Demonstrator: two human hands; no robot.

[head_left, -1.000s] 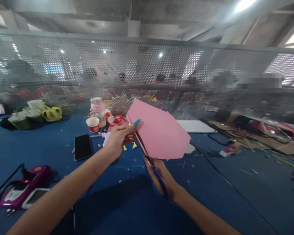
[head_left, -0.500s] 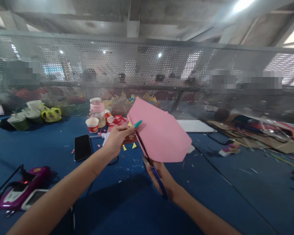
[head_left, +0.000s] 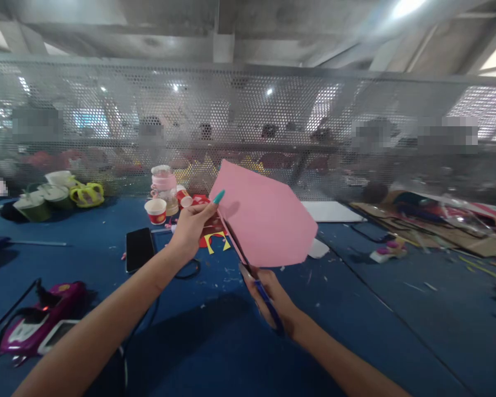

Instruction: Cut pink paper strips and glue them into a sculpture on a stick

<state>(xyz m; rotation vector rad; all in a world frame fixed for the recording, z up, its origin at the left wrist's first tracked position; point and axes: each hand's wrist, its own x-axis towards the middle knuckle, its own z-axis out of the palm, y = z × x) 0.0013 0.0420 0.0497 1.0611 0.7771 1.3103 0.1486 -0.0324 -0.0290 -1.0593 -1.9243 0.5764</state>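
Observation:
A sheet of pink paper (head_left: 268, 218) with angled corners is held up over the blue table. My left hand (head_left: 192, 226) pinches its left edge, the thumb on top and the other fingers partly hidden behind. My right hand (head_left: 273, 295) is closed on blue-handled scissors (head_left: 268, 303). The dark blades lie along the paper's lower left edge, pointing up toward my left hand. Beneath and beyond the left hand lie a yellow paper cutout (head_left: 210, 242) and red paper scraps (head_left: 200, 199).
A black phone (head_left: 139, 250) lies left of my hands. Behind it stand a paper cup (head_left: 156, 211) and a pink-banded jar (head_left: 164, 190). A purple power strip (head_left: 45, 314) with cables is at the lower left. Cardboard (head_left: 434, 234) is piled at the right, before a perforated metal screen (head_left: 273, 110).
The pink paper and my left hand have moved slightly left and up. More of the yellow cutout shows. A blue tool with a thin rod has come into view at the far left.

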